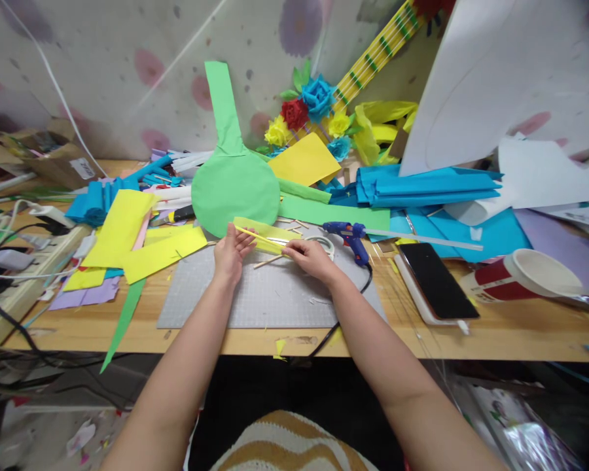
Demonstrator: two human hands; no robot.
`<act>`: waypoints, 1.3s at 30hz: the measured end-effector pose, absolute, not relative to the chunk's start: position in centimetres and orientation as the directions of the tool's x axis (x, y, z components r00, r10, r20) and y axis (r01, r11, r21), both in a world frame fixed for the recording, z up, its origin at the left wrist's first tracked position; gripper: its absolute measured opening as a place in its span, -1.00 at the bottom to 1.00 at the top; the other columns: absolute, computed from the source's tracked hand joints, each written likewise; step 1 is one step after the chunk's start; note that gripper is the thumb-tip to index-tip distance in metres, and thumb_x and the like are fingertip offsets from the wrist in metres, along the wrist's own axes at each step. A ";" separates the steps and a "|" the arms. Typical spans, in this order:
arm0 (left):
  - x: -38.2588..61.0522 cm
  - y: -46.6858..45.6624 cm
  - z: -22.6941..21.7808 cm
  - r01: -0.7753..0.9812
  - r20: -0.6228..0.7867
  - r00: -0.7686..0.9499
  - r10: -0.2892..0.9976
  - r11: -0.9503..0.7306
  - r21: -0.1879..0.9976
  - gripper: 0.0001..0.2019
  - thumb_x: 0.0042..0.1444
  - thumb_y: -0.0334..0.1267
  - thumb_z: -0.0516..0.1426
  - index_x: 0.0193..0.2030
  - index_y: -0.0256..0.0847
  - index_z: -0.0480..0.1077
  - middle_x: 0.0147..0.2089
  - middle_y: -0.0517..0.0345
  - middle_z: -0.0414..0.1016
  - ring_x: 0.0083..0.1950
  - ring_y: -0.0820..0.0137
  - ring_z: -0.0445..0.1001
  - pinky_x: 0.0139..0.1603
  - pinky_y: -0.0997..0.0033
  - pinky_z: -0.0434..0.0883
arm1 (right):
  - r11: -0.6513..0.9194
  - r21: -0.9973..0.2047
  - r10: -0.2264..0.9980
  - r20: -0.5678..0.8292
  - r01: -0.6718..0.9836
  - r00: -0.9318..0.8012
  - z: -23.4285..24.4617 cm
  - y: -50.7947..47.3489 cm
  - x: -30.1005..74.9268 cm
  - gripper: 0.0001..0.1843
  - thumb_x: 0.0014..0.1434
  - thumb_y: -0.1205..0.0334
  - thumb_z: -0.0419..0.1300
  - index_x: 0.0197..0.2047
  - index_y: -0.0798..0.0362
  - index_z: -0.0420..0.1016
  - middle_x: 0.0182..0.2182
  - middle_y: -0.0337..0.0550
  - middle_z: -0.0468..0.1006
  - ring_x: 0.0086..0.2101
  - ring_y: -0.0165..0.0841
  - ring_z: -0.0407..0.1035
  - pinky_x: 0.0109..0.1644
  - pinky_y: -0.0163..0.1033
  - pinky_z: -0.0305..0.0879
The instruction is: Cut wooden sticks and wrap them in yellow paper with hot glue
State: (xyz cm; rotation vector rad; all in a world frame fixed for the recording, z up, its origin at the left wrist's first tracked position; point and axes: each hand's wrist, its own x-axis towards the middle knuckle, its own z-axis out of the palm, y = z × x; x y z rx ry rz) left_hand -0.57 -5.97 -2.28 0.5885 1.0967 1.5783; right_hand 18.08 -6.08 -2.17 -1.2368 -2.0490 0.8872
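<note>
Between my two hands a strip of yellow crepe paper [269, 230] is stretched, its near edge looking like a narrow rolled or folded band. My left hand [232, 251] holds the strip's left end, thumb up and fingers partly extended beneath it. At the other end, my right hand [310, 256] pinches the paper between thumb and fingers. Below lies a grey cutting mat [275, 301] with thin sticks [269, 261] and scraps on it. Just behind the hands stands a green paper disc [235, 191] with a strip rising from its top.
A blue glue gun [348, 237] lies right of my hands, its cord running over the table edge. Further right are a phone [439, 280] and a paper cup [525, 275]. Yellow paper pieces [167, 252] lie left; blue paper [427, 186] and paper flowers [318, 98] sit behind.
</note>
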 end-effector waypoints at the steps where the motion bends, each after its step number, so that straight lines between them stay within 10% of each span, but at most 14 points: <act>1: -0.7 -5.9 -2.3 -0.488 -0.174 -0.328 0.928 -0.009 0.873 -0.58 -0.01 0.09 0.09 -0.39 -0.33 0.34 -0.41 -0.01 0.53 -0.37 0.41 0.53 -0.37 0.47 0.43 | 0.347 -0.782 0.906 0.137 0.518 -0.400 -2.2 -6.0 18.1 -0.72 0.13 0.10 0.03 -0.44 0.10 0.43 -0.51 -0.24 0.41 -0.46 -0.46 0.22 -0.37 -0.36 0.06; 7: -1.3 -5.9 -3.0 -0.283 -0.107 -0.538 0.836 -0.059 0.957 -0.59 0.03 0.04 0.06 -0.65 -0.21 0.16 -0.83 0.39 0.09 -0.81 0.62 0.10 -0.74 0.62 0.15 | 0.355 -0.773 0.897 0.121 0.527 -0.426 -2.3 -6.0 18.2 -0.68 0.16 0.10 -0.01 -0.40 0.09 0.47 -0.55 -0.26 0.39 -0.48 -0.47 0.23 -0.39 -0.38 0.04; 14: 0.2 -6.3 -2.9 -0.386 -0.050 -0.187 0.981 -0.026 0.922 -0.69 -0.07 -0.09 0.20 -0.29 -0.30 0.37 -0.33 0.05 0.53 -0.29 0.42 0.53 -0.29 0.46 0.44 | 0.389 -0.708 0.893 0.133 0.589 -0.430 -2.3 -6.3 17.5 -0.70 0.14 0.09 0.03 -0.39 0.09 0.49 -0.56 -0.25 0.40 -0.50 -0.48 0.21 -0.42 -0.37 -0.01; 24: -1.8 -5.3 -2.8 -0.527 -0.098 -0.423 0.901 -0.157 0.835 -0.84 0.00 -0.23 0.18 -0.37 -0.30 0.36 -0.44 0.13 0.52 -0.38 0.47 0.53 -0.33 0.54 0.43 | 0.330 -0.743 0.926 0.134 0.583 -0.353 -2.5 -5.9 18.5 -0.77 0.01 0.15 0.19 -0.28 0.09 0.51 -0.56 -0.26 0.43 -0.55 -0.51 0.19 -0.44 -0.38 0.02; 39: -0.6 -6.1 -3.0 -0.430 -0.059 -0.250 0.966 -0.056 0.901 -0.71 -0.13 -0.15 0.25 -0.34 -0.32 0.38 -0.35 0.05 0.54 -0.32 0.40 0.54 -0.33 0.47 0.45 | 0.459 -0.669 0.883 0.270 0.584 -0.384 -2.7 -6.2 17.3 -0.78 0.12 0.17 0.08 -0.48 0.08 0.40 -0.56 -0.25 0.41 -0.51 -0.48 0.21 -0.39 -0.38 0.04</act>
